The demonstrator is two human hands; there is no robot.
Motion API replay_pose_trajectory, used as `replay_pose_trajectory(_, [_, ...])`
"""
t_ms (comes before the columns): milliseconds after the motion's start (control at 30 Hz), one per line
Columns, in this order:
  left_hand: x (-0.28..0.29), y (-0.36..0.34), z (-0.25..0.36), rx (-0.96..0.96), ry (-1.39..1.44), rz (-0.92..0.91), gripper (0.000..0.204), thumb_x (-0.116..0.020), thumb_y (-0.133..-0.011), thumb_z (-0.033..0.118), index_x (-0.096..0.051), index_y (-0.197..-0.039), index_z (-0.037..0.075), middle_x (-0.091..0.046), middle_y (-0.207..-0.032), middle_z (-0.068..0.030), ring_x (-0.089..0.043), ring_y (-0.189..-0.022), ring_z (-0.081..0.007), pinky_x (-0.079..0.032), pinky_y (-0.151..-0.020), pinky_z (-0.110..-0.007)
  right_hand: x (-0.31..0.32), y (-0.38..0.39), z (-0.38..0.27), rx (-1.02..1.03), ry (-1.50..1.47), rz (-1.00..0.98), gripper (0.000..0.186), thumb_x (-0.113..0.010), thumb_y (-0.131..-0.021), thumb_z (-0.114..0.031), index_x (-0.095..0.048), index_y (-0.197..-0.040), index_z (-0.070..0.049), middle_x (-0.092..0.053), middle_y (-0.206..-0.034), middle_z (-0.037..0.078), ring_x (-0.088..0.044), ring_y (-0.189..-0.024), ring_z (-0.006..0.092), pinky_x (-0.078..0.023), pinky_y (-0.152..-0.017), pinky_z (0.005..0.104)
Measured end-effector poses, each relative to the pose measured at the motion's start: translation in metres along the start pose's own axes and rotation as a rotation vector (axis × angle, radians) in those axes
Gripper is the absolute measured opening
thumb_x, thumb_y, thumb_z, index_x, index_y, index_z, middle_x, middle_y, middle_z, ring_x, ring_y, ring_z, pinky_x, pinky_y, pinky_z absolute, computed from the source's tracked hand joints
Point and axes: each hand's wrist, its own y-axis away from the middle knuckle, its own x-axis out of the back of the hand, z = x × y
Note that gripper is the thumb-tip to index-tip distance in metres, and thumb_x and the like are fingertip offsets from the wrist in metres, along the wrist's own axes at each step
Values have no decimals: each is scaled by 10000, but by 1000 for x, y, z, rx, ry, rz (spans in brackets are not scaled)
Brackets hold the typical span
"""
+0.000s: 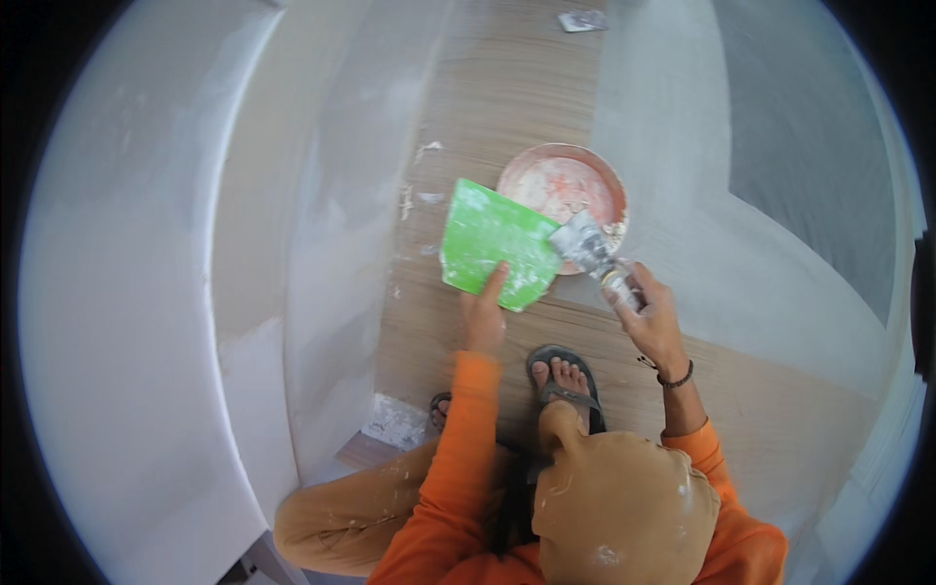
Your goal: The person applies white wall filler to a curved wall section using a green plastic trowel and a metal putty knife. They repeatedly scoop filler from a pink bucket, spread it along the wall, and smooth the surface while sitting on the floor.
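My left hand (485,312) grips a flat green plastic plate (497,239) by its near edge, thumb on top. White smears of paste mark its face. In my right hand (650,310) is a putty knife (590,249), its handle and metal blade coated with whitish paste. The blade's tip is at the plate's right edge; whether they touch I cannot tell. Beneath both tools stands a round, shallow pink basin (561,175), streaked inside with white paste, with a lumpy bit by its right wall. The plate and knife hide its near part.
A pale wall (127,292) runs along the left. White scraps (429,198) lie on the wood-look floor (487,97) beside it. Farther off is a small whitish flat piece (582,20). A sandalled foot (567,385) stands just before the basin. Grey sheeting or flooring (673,146) spreads to the right.
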Motion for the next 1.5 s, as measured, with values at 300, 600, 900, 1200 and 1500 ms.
replay_pose_trajectory(300, [-10,24,-49,226,441,611,404,-603,-965,230,-544,-1311,30,-598,-1251,-78,-583,-1145,-209,-476,-972,-348,-12,-136,45,180,286,-147,393,-726,-785,-140,-654,-1144,4,-663,-1013,218,-634,-940,410,-505,-833,456])
replay_pose_trajectory(600, [-2,10,-54,152,713,409,366,-632,-955,178,-543,-1295,73,-615,-1244,-67,-605,-1144,-212,-514,-965,-383,-19,-147,48,302,428,-32,368,-729,-759,-100,-675,-1113,-15,-669,-1034,181,-609,-972,369,-488,-841,470])
replay_pose_trajectory(900, [-43,-36,-16,200,1032,79,331,-625,-993,182,-543,-1291,65,-626,-1263,-67,-610,-1148,-189,-523,-975,-351,-51,-110,2,412,-259,-59,363,-677,-909,-167,-625,-1229,-4,-652,-1189,169,-620,-1071,276,-484,-901,395])
replay_pose_trajectory(1200, [-59,-39,-12,142,264,-42,416,-577,-1030,253,-503,-1372,28,-599,-1279,-83,-586,-1148,-161,-523,-883,-327,-86,-151,-13,223,-559,204,353,-621,-977,-225,-611,-1162,75,-693,-1013,134,-634,-916,211,-496,-841,350])
replay_pose_trajectory(1500, [-78,-42,-75,-124,-15,-29,649,-552,-1012,107,-224,-1559,-19,-379,-1535,-181,-466,-1345,-258,-378,-1117,-334,-71,-305,-77,582,524,108,340,-543,-903,-143,-635,-1212,-35,-697,-1021,224,-643,-960,436,-523,-851,498])
